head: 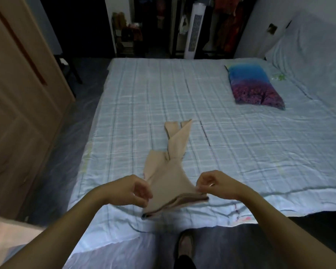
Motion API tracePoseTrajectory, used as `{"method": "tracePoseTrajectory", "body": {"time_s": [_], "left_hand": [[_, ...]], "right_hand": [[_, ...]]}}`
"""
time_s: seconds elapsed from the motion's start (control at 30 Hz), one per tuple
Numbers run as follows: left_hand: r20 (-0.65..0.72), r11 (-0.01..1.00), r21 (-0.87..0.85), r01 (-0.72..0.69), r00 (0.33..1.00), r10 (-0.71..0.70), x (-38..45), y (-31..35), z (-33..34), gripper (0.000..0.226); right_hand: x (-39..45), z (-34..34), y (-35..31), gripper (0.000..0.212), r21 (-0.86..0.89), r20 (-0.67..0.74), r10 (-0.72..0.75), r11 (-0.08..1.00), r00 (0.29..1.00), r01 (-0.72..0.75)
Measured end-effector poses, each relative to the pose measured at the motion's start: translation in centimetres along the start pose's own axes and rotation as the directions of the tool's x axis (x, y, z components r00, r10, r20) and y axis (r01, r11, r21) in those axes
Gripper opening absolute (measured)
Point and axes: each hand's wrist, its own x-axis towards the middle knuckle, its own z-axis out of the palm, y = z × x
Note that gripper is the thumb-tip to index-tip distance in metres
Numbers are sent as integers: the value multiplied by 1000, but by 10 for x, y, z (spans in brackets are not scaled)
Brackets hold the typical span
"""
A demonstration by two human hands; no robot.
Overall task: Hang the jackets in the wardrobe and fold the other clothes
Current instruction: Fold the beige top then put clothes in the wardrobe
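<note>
Leggings (171, 167) on the bed (241, 142), that's what the head view shows — a beige pair with a dark waistband, legs trailing away up the plaid cover and crossing over each other partway. The waist end is lifted just off the sheet at the near edge, stretched between both hands.

To do this fold well, I'd say the twist in the legs needs sorting first. Lay the waist flat, run the legs out straight so one sits square on the other, then fold lengthwise and in halves. Thin stretchy fabric like this will probably slide and bunch, so smoothing with a flat palm before each fold should help, and tugging hard at the waistband would only warp it.

Left hand (130, 189) comes in from the lower left, forearm angled up across the bed edge, fingers curled in and pinching the left side of the waist. Right hand (213, 184) mirrors it from the lower right — thumb and fingertips nipping the right corner of the waistband, the rest loosely curled. Both wrists sit about level, hands apart with the band taut between them.

Elsewhere: a pillow (254, 86) up toward the head of the bed, a wardrobe (21, 105) at left, a fan (195, 28) standing beyond.
</note>
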Motion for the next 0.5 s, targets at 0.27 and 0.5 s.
{"method": "tracePoseTrajectory", "body": {"time_s": [0.27, 0.5], "left_hand": [[-414, 997, -82, 15, 909, -47, 28, 3, -15, 10], [-485, 978, -149, 148, 851, -203, 84, -4, -31, 8]], "right_hand": [[22, -7, -11, 31, -5, -270, 61, 998, 961, -65], [85, -21, 15, 17, 71, -258, 74, 996, 963, -58]]}}
